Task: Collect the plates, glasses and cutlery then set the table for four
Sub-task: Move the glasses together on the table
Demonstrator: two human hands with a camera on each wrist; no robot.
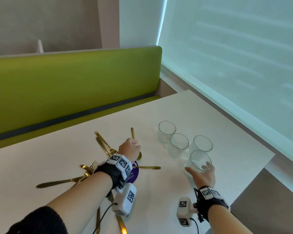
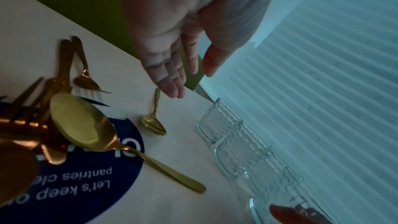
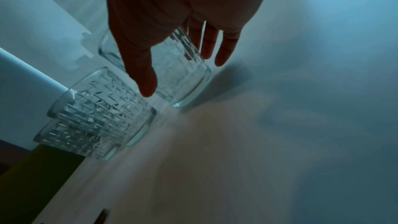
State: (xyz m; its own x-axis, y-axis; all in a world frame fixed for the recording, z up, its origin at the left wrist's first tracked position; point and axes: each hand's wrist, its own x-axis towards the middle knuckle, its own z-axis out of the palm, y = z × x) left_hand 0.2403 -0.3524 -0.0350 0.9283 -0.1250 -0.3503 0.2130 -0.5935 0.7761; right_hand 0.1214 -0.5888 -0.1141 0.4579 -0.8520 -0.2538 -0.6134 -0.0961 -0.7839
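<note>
Four clear patterned glasses stand together on the white table [image 1: 201, 115]. My right hand [image 1: 197, 166] [image 3: 183, 77] reaches round the nearest glass [image 1: 200, 157] [image 3: 189, 91], thumb on its left, straight fingers [image 3: 226, 48] on its right. The other glasses [image 1: 178, 143] [image 3: 103, 108] stand just beyond. Gold cutlery [image 1: 105, 146] lies scattered left of them: forks, knives, a big spoon [image 2: 86, 125]. My left hand [image 1: 130, 146] [image 2: 191, 84] hovers over a small gold teaspoon [image 1: 133, 132] [image 2: 154, 123] with straight fingers, holding nothing. No plates are in view.
A round purple sticker [image 1: 134, 173] [image 2: 96, 185] on the table lies partly under the cutlery. A green bench [image 1: 74, 81] runs along the far side. A blind-covered window [image 1: 235, 56] borders the right side. The table's right edge [image 1: 269, 157] is close to the glasses.
</note>
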